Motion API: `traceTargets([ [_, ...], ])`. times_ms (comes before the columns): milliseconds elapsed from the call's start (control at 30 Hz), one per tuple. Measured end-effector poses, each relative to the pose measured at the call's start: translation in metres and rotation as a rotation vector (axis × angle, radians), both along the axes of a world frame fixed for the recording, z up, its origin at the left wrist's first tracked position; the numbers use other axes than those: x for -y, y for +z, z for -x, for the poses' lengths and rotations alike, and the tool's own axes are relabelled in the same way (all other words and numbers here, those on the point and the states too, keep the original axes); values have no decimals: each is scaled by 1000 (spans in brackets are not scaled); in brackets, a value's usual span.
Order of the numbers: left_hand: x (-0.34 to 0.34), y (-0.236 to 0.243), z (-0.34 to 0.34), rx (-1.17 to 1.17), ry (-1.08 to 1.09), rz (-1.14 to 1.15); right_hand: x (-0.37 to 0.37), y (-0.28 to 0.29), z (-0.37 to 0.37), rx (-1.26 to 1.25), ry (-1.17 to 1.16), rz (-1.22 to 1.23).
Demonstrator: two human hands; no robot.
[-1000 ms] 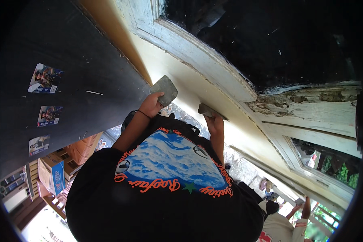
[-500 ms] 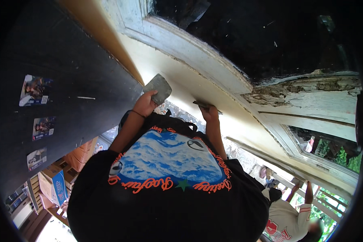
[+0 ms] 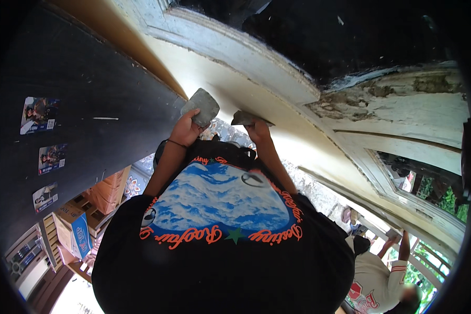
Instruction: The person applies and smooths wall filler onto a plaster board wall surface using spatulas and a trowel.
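My left hand (image 3: 183,131), a dark band round its wrist, is closed on a flat grey square piece (image 3: 203,104) with rounded corners. This piece is held up beside the edge of the dark panel, its broad face showing. A second dark grey flat piece (image 3: 240,118) is gripped in my right hand (image 3: 258,133), close against the cream wall (image 3: 214,70). Its far edge is tilted and part of it is hidden by the fingers. Both pieces look like rough sheets or pads; I cannot tell the exact kind.
On the left stands a dark panel (image 3: 94,89) with several picture cards (image 3: 39,115). Cardboard boxes (image 3: 73,230) are stacked below it. A white window frame (image 3: 235,42) with worn, rotten wood (image 3: 377,94) runs along the right. Another person (image 3: 374,277) reaches up at lower right.
My right hand has moved left along the wall, toward my left hand, and its piece shows more of its face. The left hand keeps its hold; the view has shifted slightly.
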State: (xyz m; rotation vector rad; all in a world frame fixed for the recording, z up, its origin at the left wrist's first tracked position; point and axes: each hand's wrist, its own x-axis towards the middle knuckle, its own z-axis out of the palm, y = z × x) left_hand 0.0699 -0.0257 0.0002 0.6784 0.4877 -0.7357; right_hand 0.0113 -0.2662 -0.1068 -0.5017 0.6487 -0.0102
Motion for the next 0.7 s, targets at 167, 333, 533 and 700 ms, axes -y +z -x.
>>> traceTargets([
  [167, -19, -6, 8, 47, 54, -2, -12, 18, -7, 11, 92, -25],
  [333, -27, -8, 9, -6, 69, -35, -11, 2, -15, 21, 114, 12],
  [533, -39, -1, 9, -3, 86, -69, -9, -27, -18, -148, 166, 88],
  [700, -8, -8, -15, 9, -92, -20, 86, -134, 59, 9, 38, 543],
])
